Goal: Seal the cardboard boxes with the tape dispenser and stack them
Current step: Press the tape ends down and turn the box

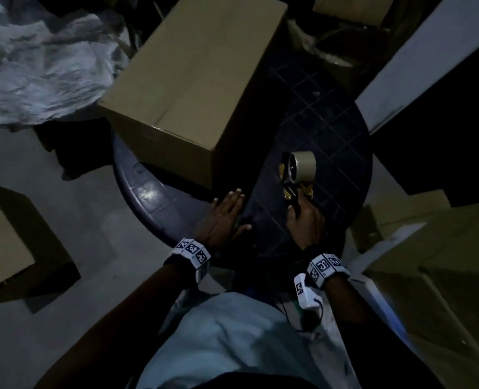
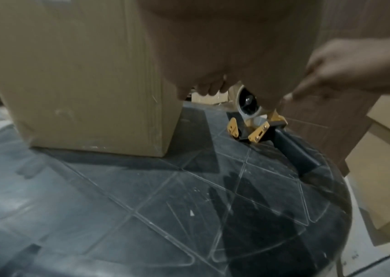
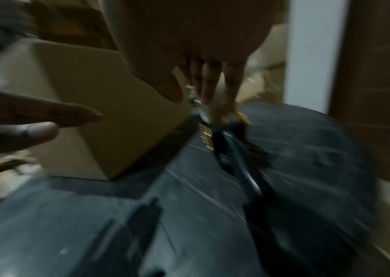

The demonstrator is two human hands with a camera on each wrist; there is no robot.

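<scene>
A closed cardboard box (image 1: 196, 85) stands on the dark round bench (image 1: 330, 113), toward its left and far side, its near corner close to the front edge. The left hand (image 1: 222, 217) lies with straight fingers just at that near corner, palm down over the bench; whether the fingertips touch the box I cannot tell. The tape dispenser (image 1: 298, 171) rests on the bench to the right of the box, apart from it, its tan roll toward the far side and its black handle pointing at the person. The right hand (image 1: 305, 220) is over the handle end with fingers extended along it; the right wrist view is blurred, and I cannot tell whether the fingers have closed round the handle. In the left wrist view the dispenser (image 2: 253, 120) lies flat, handle on the bench surface, with the right hand (image 2: 345, 69) above it. More boxes (image 1: 440, 279) stand on the floor to the right and left, and crumpled pale sheeting (image 1: 42, 60) lies at the far left.
</scene>
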